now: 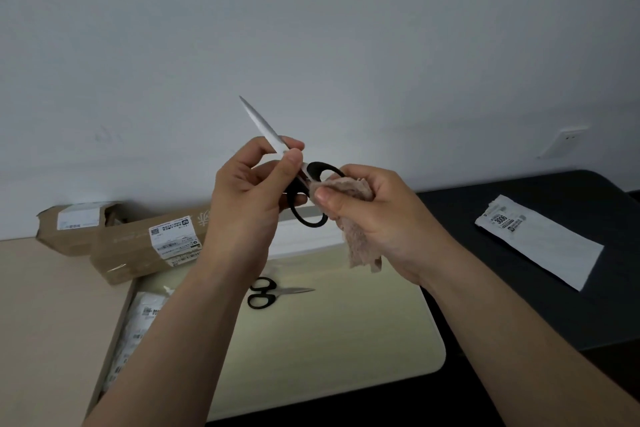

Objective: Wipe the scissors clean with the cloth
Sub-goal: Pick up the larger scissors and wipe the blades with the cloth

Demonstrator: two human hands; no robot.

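I hold the scissors (304, 184) up above the table, well clear of the pale mat (346, 340) below. My left hand (249, 198) is clamped on the blades near the pivot, thumb and fingers pinching the steel, the tip pointing up and to the left. My right hand (374, 215) is closed on the cloth (349, 218), pressing a bunched fold against the black handle loops, the rest hanging down. I judge the wiping is under way at the handle end, the blade yet to be covered. The next move calls for sliding the cloth up along the flat of the blade, keeping my fingers off the edge. A 2nd, smaller pair of scissors (273, 292) lies on the mat.
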